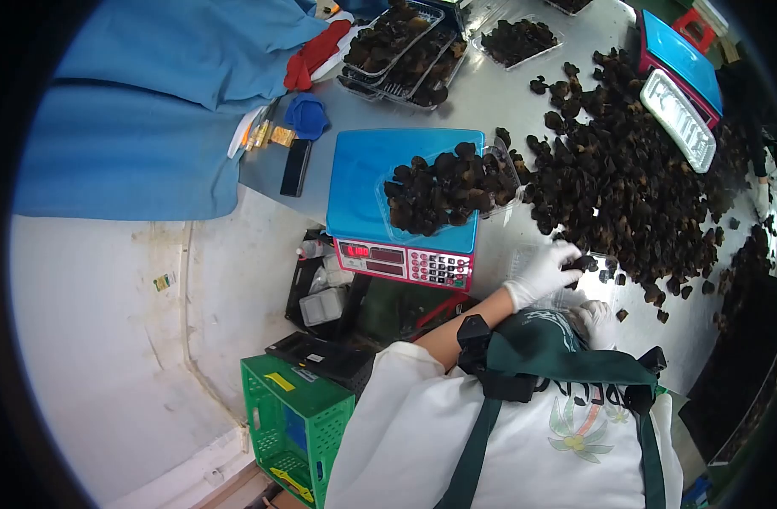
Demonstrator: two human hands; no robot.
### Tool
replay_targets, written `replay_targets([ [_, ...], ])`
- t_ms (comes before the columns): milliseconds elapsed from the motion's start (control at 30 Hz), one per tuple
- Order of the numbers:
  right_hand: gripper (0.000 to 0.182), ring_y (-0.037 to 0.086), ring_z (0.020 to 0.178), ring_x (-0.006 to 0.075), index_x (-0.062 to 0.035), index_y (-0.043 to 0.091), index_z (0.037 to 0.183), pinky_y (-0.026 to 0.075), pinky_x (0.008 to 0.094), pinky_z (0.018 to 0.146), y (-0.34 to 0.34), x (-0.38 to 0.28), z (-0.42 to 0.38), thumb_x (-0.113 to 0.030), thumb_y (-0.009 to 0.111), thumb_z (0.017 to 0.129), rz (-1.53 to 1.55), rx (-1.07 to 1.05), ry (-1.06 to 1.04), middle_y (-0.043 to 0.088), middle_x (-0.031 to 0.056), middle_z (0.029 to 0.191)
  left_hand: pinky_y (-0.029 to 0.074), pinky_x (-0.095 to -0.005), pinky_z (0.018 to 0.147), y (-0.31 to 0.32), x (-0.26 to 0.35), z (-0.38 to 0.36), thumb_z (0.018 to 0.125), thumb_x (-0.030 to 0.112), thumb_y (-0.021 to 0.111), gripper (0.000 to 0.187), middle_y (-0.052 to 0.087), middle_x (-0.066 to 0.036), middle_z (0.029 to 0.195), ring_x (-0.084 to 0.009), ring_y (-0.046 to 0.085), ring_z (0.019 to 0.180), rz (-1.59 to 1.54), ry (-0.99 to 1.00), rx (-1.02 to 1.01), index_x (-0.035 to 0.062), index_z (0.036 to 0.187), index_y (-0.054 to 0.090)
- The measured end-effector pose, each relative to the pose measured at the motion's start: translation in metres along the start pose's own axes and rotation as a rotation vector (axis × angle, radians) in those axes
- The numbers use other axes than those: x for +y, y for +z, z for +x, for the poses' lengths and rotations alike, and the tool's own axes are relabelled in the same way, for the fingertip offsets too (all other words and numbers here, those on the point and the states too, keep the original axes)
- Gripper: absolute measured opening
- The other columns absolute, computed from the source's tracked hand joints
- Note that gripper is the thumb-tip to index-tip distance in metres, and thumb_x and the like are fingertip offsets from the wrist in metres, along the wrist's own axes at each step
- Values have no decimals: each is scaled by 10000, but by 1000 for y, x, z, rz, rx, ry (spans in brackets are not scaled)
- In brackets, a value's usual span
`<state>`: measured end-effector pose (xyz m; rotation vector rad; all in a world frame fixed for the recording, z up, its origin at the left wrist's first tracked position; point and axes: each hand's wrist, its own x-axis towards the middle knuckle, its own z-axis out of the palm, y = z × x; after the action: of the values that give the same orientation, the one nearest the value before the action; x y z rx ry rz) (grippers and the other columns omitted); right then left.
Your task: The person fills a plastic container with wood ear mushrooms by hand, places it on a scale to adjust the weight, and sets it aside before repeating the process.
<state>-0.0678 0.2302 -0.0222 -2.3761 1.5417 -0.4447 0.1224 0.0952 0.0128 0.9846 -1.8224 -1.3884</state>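
Note:
My left hand (545,273), in a white glove, reaches over a clear plastic tray (606,293) on the metal table. Its thumb and fingers close around a small dark brown mushroom piece (585,263), which looks like dried fungus. My right hand (599,322), also gloved, is close to my chest near the tray's lower edge; its fingers are mostly hidden. A large heap of dark mushroom pieces (626,187) spreads beyond my hands. To the left, a blue and pink weighing scale (354,182) with lit red digits bears a filled clear tray (448,191).
Several filled trays (397,55) are stacked at the back, with another filled tray (520,42) beside them. A second scale (681,59) has a clear tray (679,120) leaning on it. A phone (295,167) lies left of the near scale. A green crate (261,382) stands below.

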Motion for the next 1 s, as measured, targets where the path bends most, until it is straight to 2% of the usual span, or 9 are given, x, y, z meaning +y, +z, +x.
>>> replay_targets([
  [33,217,509,784,274,-111,583,939,410,386,696,1,-4,-1,-180,646,743,1,11,6,486,82,817,452,-367,810,19,-25,-5,740,163,665,279,601,-125,905,-285,567,875,30,-78,-139,32,980,611],
  [100,217,507,769,274,-112,585,928,411,381,677,2,-7,1,-186,655,736,-1,40,16,478,85,800,441,-374,839,38,-61,-11,747,147,649,349,589,-141,953,-302,554,917,180,-147,-304,34,1071,584],
  [200,202,514,760,272,-110,590,905,415,383,668,9,-7,-5,-175,665,729,9,58,87,493,75,782,433,-392,852,33,-51,-16,751,141,636,418,569,-156,993,-321,542,925,201,-4,-169,43,1146,545],
  [333,178,525,763,265,-107,594,886,420,382,670,12,-2,-4,-165,663,732,94,-66,64,520,71,799,424,-391,883,-22,8,-18,793,185,611,397,563,-169,1083,-328,537,996,252,-83,-231,56,1161,539],
  [400,169,527,767,264,-107,594,877,422,381,671,11,-3,0,-159,663,732,134,-8,55,529,72,815,447,-384,845,-53,26,-24,787,188,619,270,613,-138,986,-321,564,952,195,-3,39,54,1021,619],
  [467,151,529,768,273,-95,589,856,425,376,675,7,-7,2,-132,658,728,149,49,112,537,73,810,460,-373,763,-94,34,-29,739,134,645,216,610,-115,902,-290,573,852,573,30,345,52,938,628],
  [600,136,539,761,286,-60,582,840,435,380,685,6,-13,10,-74,645,720,187,110,201,554,83,794,436,-352,685,-151,9,-37,721,173,695,254,546,-56,778,-241,539,761,835,-125,709,83,946,618],
  [800,124,564,780,289,-54,595,834,455,382,687,2,-12,10,-34,634,717,198,166,257,580,93,813,406,-358,610,-164,-6,-30,677,205,727,178,513,-11,659,-216,514,671,958,-224,689,107,671,578],
  [1000,96,574,781,290,-37,603,833,461,359,683,-2,-11,1,-21,623,740,277,213,396,581,112,815,382,-300,537,-172,53,-23,697,60,705,140,469,-23,646,-173,451,574,508,-55,881,54,687,566],
])
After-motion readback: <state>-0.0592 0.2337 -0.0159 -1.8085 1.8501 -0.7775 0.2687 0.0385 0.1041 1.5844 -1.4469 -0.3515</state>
